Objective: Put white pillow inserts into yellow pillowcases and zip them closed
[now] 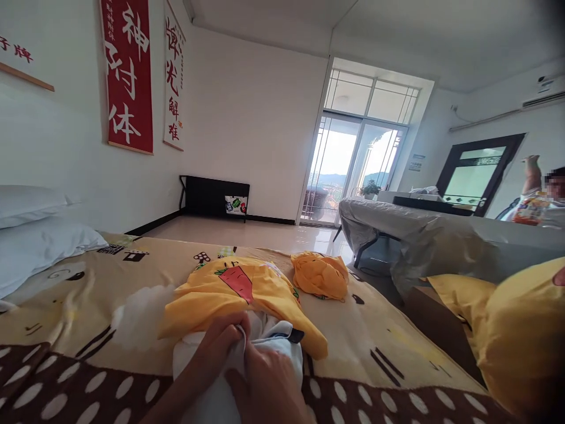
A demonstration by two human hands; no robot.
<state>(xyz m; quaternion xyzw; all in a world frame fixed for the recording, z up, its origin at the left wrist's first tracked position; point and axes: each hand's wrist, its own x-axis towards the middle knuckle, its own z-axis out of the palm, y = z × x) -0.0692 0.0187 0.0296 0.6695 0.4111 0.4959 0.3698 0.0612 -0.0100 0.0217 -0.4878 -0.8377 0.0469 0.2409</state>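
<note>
Both hands meet at the bottom middle of the view over a soft, pale white-blue fabric piece [282,353]. My left hand [218,344] pinches a fold of it. Closed on the same fold from the other side is my right hand [271,377], its thumb below. Just beyond them lies a yellow cloth cover [269,288] with a red carrot print, spread over the far part of the pale fabric. A small dark patch shows at the fabric's right edge. Behind the fingers, the held edge is partly hidden.
A patterned bedsheet [145,353] lies underneath. Crumpled yellow cloth [320,275] sits beyond on the right. White pillows [39,247] are at left, and a stuffed yellow pillow [525,335] at right by a cardboard box [436,324]. A plastic-covered table [384,221] and a person [536,203] are farther back.
</note>
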